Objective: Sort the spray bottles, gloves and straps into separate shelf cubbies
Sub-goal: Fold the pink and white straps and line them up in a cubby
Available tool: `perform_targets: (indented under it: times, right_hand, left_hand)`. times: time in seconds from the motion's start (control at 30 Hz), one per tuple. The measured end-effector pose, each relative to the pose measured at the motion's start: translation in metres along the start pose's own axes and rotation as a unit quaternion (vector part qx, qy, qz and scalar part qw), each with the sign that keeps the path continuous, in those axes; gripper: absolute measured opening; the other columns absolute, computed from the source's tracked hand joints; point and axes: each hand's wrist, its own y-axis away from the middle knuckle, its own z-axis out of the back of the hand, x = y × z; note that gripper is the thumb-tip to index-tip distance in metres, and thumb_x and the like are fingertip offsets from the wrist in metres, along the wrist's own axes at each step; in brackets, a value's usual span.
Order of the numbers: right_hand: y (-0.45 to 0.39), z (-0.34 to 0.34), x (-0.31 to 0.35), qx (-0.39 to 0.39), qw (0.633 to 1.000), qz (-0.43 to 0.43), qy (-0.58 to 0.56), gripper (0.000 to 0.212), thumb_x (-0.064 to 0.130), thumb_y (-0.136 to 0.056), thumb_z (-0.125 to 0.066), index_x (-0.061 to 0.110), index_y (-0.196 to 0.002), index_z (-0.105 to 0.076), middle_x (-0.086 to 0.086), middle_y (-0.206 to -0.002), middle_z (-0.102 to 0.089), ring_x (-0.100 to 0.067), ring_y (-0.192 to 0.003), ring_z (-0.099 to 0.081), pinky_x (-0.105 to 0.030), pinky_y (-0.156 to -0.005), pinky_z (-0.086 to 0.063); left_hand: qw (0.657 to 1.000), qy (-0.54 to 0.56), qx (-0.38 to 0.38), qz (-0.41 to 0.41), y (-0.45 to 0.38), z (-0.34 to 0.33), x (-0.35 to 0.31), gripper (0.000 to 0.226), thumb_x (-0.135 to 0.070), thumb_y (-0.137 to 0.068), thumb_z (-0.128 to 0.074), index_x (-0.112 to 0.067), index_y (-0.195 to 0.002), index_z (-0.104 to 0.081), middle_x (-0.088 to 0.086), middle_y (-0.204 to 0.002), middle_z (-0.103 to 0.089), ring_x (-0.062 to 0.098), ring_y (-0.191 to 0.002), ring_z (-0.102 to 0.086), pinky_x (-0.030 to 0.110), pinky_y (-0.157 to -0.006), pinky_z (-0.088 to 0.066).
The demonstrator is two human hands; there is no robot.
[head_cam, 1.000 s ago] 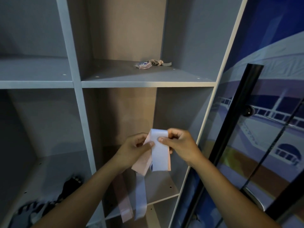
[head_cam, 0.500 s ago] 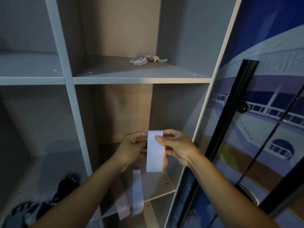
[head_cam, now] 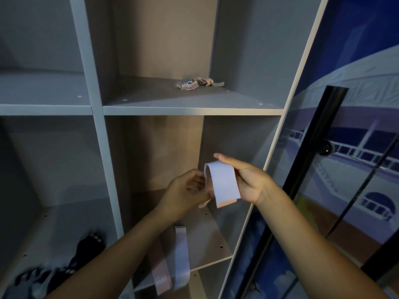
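Observation:
A pale lilac strap [head_cam: 223, 183] with a pink underside is looped over the fingers of my right hand [head_cam: 251, 183]. That hand's thumb sticks out straight above the loop, and the strap hides its fingers. My left hand [head_cam: 185, 192] grips the strap's other part just left of the loop. Two tails [head_cam: 181, 255] hang down below my left wrist. Both hands are in front of the middle right cubby [head_cam: 216, 240]. Dark gloves [head_cam: 86, 251] with pale dots lie in the lower left cubby.
A small crumpled bundle [head_cam: 194, 84] lies at the back of the upper right cubby. The grey shelf's divider [head_cam: 108, 169] stands left of my hands. A black pole [head_cam: 313, 169] leans by a blue printed wall on the right.
The strap has gone from a flat fold pinched between both hands to a loop over my right fingers. My right thumb has lifted off it. The view has shifted slightly.

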Motion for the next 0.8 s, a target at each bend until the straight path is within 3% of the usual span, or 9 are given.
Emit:
perform_targets:
  times: [0.17, 0.33, 0.4, 0.5, 0.67, 0.8]
  right_hand:
    - [-0.002, -0.004, 0.009, -0.003, 1.0, -0.016, -0.013, 0.02, 0.017, -0.07, -0.077, 0.008, -0.088, -0.074, -0.013, -0.085, -0.073, -0.023, -0.074, -0.071, -0.038, -0.072, -0.061]
    - [-0.004, 0.006, 0.002, -0.005, 0.998, 0.017, 0.055, 0.042, 0.009, -0.072, -0.077, 0.008, -0.112, -0.068, -0.018, -0.099, -0.072, -0.026, -0.083, -0.069, -0.037, -0.074, -0.058]
    - [-0.005, 0.007, -0.008, -0.017, 0.995, 0.046, 0.091, 0.038, 0.002, -0.079, -0.073, 0.005, -0.116, -0.066, -0.019, -0.099, -0.072, -0.028, -0.083, -0.069, -0.038, -0.075, -0.06]
    - [-0.004, 0.007, -0.023, -0.034, 0.986, 0.084, 0.141, 0.038, -0.002, -0.084, -0.072, 0.003, -0.12, -0.061, -0.019, -0.102, -0.071, -0.03, -0.086, -0.068, -0.041, -0.076, -0.06]
    - [-0.003, 0.011, -0.032, -0.075, 0.942, 0.186, 0.27, 0.03, 0.005, -0.084, -0.076, 0.013, -0.111, -0.063, -0.003, -0.081, -0.067, -0.028, -0.081, -0.074, -0.045, -0.063, -0.062]
    - [-0.006, 0.016, -0.037, -0.08, 0.915, 0.243, 0.312, 0.014, 0.009, -0.087, -0.075, 0.016, -0.094, -0.065, -0.001, -0.073, -0.061, -0.024, -0.072, -0.07, -0.048, -0.059, -0.059]
  left_hand:
    - [0.999, 0.016, -0.035, 0.013, -0.011, -0.002, 0.007, 0.018, -0.015, -0.089, -0.071, -0.011, -0.106, -0.066, 0.0, -0.106, -0.073, 0.011, -0.099, -0.07, 0.035, -0.09, -0.059]
    - [0.991, 0.092, -0.046, 0.089, -0.013, -0.001, 0.006, 0.014, -0.024, -0.098, -0.058, -0.014, -0.109, -0.059, 0.008, -0.105, -0.07, 0.022, -0.095, -0.07, 0.036, -0.076, -0.061]
    - [0.977, 0.169, -0.048, 0.12, -0.015, 0.0, 0.002, 0.014, -0.019, -0.099, -0.058, -0.009, -0.108, -0.059, 0.017, -0.102, -0.069, 0.028, -0.089, -0.07, 0.038, -0.07, -0.057]
    - [0.968, 0.21, -0.028, 0.132, -0.016, 0.004, -0.002, 0.018, -0.018, -0.1, -0.056, -0.003, -0.111, -0.056, 0.019, -0.103, -0.068, 0.032, -0.088, -0.069, 0.044, -0.073, -0.058]
    - [0.956, 0.245, 0.015, 0.158, -0.016, 0.006, -0.01, 0.022, -0.02, -0.101, -0.053, -0.002, -0.113, -0.055, 0.016, -0.104, -0.071, 0.029, -0.089, -0.074, 0.042, -0.077, -0.062]
    - [0.933, 0.314, 0.049, 0.166, -0.015, 0.009, -0.016, 0.017, -0.018, -0.102, -0.049, -0.006, -0.112, -0.056, 0.019, -0.109, -0.069, 0.032, -0.094, -0.071, 0.046, -0.082, -0.058]
